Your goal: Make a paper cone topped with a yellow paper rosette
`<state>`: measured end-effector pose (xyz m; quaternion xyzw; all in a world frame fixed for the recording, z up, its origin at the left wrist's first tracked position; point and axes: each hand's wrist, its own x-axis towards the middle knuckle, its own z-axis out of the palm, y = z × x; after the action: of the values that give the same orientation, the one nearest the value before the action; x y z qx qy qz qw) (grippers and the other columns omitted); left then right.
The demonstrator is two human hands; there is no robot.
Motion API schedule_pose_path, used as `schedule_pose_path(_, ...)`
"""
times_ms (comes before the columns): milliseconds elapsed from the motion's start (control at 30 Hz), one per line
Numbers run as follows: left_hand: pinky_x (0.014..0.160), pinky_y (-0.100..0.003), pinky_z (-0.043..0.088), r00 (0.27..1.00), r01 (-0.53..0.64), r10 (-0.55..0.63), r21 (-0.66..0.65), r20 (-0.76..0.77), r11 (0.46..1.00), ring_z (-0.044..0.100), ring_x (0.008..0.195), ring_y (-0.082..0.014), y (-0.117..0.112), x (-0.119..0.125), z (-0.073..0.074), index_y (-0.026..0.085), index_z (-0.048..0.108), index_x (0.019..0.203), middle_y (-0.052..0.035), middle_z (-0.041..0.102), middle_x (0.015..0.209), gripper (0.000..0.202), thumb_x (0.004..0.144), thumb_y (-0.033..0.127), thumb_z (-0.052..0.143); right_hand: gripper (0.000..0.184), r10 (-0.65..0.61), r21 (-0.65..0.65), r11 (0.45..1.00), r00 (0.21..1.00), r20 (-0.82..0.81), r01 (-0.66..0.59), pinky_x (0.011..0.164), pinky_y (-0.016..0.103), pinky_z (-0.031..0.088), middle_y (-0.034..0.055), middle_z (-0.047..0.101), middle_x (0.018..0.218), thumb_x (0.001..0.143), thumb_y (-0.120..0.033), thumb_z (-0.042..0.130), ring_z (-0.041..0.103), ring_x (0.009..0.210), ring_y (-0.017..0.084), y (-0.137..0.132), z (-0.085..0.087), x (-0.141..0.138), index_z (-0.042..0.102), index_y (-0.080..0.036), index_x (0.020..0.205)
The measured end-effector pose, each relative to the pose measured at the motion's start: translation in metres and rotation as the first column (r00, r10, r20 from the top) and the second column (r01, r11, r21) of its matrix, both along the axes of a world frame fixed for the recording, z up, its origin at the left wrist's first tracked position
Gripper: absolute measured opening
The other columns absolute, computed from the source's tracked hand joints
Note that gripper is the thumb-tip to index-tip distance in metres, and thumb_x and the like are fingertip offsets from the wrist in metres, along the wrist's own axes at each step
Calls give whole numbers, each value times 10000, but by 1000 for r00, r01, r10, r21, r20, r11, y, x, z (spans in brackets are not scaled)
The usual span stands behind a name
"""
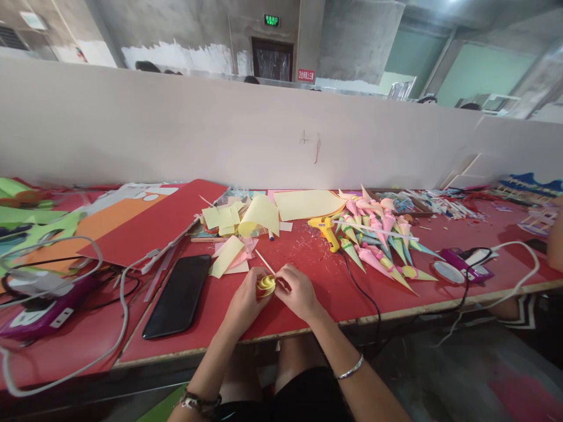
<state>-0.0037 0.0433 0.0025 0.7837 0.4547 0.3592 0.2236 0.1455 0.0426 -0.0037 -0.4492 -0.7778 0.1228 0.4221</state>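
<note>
A small piece of yellow paper [265, 285], curled into spiral layers, sits between my hands above the table's front edge. My left hand [247, 298] is closed around its left side. Pinched fingers of my right hand [298, 291] grip its right edge. A thin pale stick [264, 261] slants down to my right fingertips; whether they hold it or it lies behind them, I cannot tell. Just beyond lie cut pieces of yellow and pink paper [231, 256]. To the right rests a yellow hot glue gun [325, 232] beside a pile of pastel paper cones [380, 225].
A black phone [178, 297] lies left of my hands. Purple power strips [48, 310] with white cables stand at both sides. Red card [162, 220] and yellow sheets [308, 204] lie toward the white partition [246, 129]. At far right, part of another person's arm shows.
</note>
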Motion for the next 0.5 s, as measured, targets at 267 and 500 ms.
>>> schedule_pose_path(267, 737, -289, 446, 1000, -1, 3, 66, -31, 998, 515, 836, -152, 3, -1, -3, 204, 386, 849, -28, 495, 917, 152, 724, 154, 458, 88, -101, -7, 995, 993, 53, 102, 607, 210, 393, 9, 533, 729, 717, -134, 499, 524, 680, 142, 0, 0, 0, 512, -207, 765)
schedule_pose_path(500, 687, -262, 452, 997, -44, 49, 70, -65, 997, 532, 831, -151, 4, -1, -3, 210, 394, 762, -21, 504, 903, 88, 723, 155, 452, 114, -96, -11, 995, 994, 48, 97, 607, 213, 397, 9, 539, 732, 711, -113, 499, 530, 685, 143, 1, 0, -1, 513, -210, 768)
